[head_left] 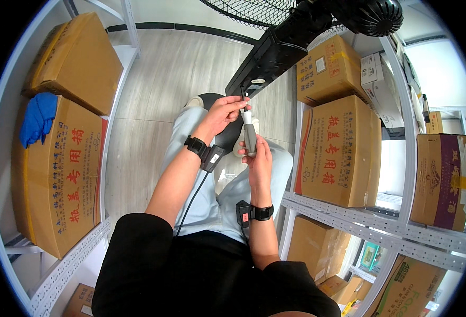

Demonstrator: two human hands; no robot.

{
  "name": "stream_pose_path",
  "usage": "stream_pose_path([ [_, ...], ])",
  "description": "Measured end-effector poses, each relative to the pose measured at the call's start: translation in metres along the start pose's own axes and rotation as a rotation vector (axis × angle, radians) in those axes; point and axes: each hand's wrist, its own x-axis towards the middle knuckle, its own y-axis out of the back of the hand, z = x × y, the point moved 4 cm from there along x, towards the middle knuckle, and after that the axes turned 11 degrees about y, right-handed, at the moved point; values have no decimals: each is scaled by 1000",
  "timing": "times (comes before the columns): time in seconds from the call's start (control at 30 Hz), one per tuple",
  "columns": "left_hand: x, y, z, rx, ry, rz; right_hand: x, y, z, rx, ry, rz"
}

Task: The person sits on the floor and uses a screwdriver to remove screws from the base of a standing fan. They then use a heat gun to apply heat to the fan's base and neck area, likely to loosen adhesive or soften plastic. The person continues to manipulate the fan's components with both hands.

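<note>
My right hand is wrapped round the grey handle of a screwdriver, which has a white collar and points away from me. At its front end my left hand has thumb and fingers pinched together; what lies between them is too small to make out. Just beyond the fingertips is the lower end of a black fan's column, which slants up to the right. A round black base shows partly behind my left hand, between my legs.
The fan's wire cage and motor housing hang over the far side. Metal shelves hold cardboard boxes on the left and right. A blue cloth lies on a left box. Cables run from black wrist straps.
</note>
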Motion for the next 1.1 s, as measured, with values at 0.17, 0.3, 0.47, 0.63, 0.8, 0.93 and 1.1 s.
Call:
stream_pose_path([
  [0.17,0,2,0,36,0,15,-2,-2,5,-158,99,57],
  [0.3,0,2,1,30,-5,21,-1,1,3,-248,176,30],
  [0.47,0,2,0,10,-16,18,0,4,3,10,27,9],
  [0.63,1,2,0,24,-18,24,-4,-3,2,-112,83,12],
  [0.8,1,3,0,25,-10,41,-2,3,4,-240,182,7],
  [0.93,2,4,0,9,-8,26,-1,5,4,-149,100,14],
  [1.1,-1,0,0,3,5,15,-3,2,4,-75,71,2],
])
